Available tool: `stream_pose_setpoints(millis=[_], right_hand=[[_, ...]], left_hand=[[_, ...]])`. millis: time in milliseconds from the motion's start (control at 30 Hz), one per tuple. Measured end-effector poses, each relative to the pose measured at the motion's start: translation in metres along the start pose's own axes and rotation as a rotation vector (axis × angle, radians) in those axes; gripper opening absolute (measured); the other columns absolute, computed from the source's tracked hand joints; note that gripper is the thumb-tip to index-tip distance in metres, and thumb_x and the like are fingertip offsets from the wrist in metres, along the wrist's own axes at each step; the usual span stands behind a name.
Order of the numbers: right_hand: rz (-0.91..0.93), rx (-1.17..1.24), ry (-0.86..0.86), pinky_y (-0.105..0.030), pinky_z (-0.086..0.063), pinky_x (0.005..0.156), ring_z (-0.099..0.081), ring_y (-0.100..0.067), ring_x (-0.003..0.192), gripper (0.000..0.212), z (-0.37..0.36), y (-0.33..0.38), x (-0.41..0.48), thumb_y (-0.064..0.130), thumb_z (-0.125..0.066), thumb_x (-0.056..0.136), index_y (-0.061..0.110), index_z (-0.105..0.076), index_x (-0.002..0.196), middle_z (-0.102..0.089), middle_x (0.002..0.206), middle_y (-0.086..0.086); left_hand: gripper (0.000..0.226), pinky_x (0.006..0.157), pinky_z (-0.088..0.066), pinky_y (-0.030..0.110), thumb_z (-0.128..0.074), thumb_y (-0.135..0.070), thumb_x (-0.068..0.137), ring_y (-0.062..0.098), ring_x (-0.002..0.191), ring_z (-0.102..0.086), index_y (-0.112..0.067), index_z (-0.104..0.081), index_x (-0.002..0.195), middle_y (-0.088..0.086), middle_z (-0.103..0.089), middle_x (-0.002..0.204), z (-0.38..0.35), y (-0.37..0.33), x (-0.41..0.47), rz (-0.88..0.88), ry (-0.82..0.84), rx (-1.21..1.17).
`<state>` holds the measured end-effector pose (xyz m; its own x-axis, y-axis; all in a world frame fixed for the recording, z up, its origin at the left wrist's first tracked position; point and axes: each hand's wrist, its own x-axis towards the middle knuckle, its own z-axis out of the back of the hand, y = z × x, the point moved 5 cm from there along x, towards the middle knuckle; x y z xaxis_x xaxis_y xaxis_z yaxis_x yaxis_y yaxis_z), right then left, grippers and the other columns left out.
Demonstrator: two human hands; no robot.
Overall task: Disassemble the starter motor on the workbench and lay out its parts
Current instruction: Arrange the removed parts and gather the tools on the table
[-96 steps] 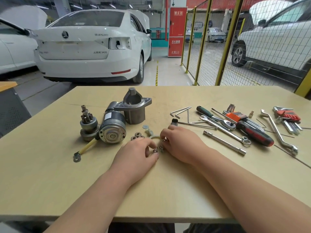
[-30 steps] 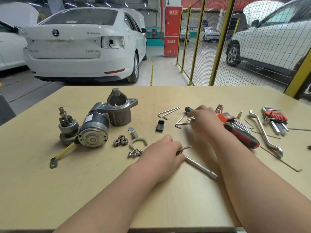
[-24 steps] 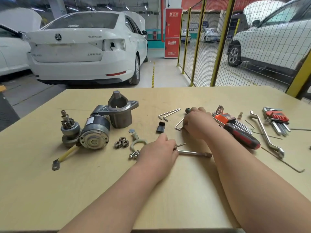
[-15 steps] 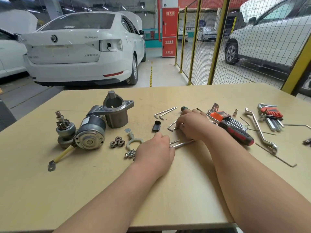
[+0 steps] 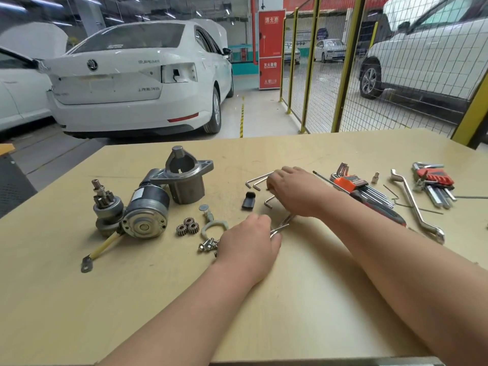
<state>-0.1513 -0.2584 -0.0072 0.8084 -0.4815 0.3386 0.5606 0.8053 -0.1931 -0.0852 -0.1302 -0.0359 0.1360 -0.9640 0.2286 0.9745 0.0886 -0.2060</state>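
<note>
The workbench (image 5: 290, 313) is carrying the starter already in pieces, all lying to the left of both hands. The motor body (image 5: 148, 207) is lying on its side, its long axis running away from the person and slightly right, end cap facing the near edge, a yellow lead (image 5: 105, 247) trailing toward the near left. Behind it the nose housing (image 5: 186, 183) is standing on its open end. The pinion drive (image 5: 107, 204) is standing upright just beside the body's left.

The right hand (image 5: 293, 191) is resting palm down over loose hex keys (image 5: 260, 179), fingers curled downward; whether it is gripping one I cannot tell. The left hand (image 5: 248, 244) is lying palm down nearer the person, fingertips touching the near end of a thin steel rod (image 5: 286, 220); I cannot tell whether it is pinching it. The 2 hands are sitting near each other, apart.

3 small gears (image 5: 187, 226) and a cluster of bolts (image 5: 208, 244) are lying between the left hand and the motor body, so the left hand is sitting nearer for any reach to it.
</note>
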Motion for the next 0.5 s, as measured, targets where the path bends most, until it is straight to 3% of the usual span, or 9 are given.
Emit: stream_pose_setpoints(millis=[100,233,333,500], right_hand=[[-0.356,0.437,-0.291,-0.036,-0.040,0.078,-0.055,-0.031,0.090,0.019,0.016,-0.034,-0.006,0.020,-0.042,0.097,0.011,-0.056,0.107,-0.062,0.096,-0.012],[-0.733,0.872,-0.647,-0.026,-0.044,0.065,-0.055,-0.012,0.070,0.012,0.029,-0.084,-0.034,0.015,-0.041,0.096,0.013,-0.052,0.103,-0.063,0.081,0.003],[-0.806,1.220,-0.612,-0.023,-0.043,0.047,-0.052,-0.014,0.053,0.014,0.020,-0.095,-0.045,0.011,-0.044,0.098,0.010,-0.051,0.110,-0.065,0.078,-0.003],[-0.712,1.318,-0.488,-0.025,-0.046,0.045,-0.050,-0.016,0.048,0.019,0.019,-0.083,-0.043,0.006,-0.044,0.098,0.009,-0.058,0.111,-0.063,0.073,-0.005]], left_hand=[[0.026,0.066,-0.033,0.031,-0.039,-0.047,0.093,0.023,0.096,-0.055,-0.024,-0.050,0.096,-0.002,-0.054,0.101,-0.001,0.001,0.001,0.018,0.001,-0.023],[0.027,0.065,-0.035,0.031,-0.039,-0.050,0.092,0.021,0.094,-0.055,-0.025,-0.051,0.096,-0.004,-0.056,0.099,-0.002,-0.001,0.002,0.033,0.020,-0.041],[0.030,0.065,-0.035,0.031,-0.038,-0.049,0.093,0.022,0.096,-0.055,-0.024,-0.053,0.102,-0.004,-0.058,0.102,-0.004,-0.008,0.004,0.024,0.031,-0.046],[0.036,0.065,-0.036,0.031,-0.038,-0.050,0.093,0.024,0.097,-0.057,-0.023,-0.053,0.109,0.000,-0.060,0.106,-0.007,-0.020,0.008,0.015,0.074,-0.018]])
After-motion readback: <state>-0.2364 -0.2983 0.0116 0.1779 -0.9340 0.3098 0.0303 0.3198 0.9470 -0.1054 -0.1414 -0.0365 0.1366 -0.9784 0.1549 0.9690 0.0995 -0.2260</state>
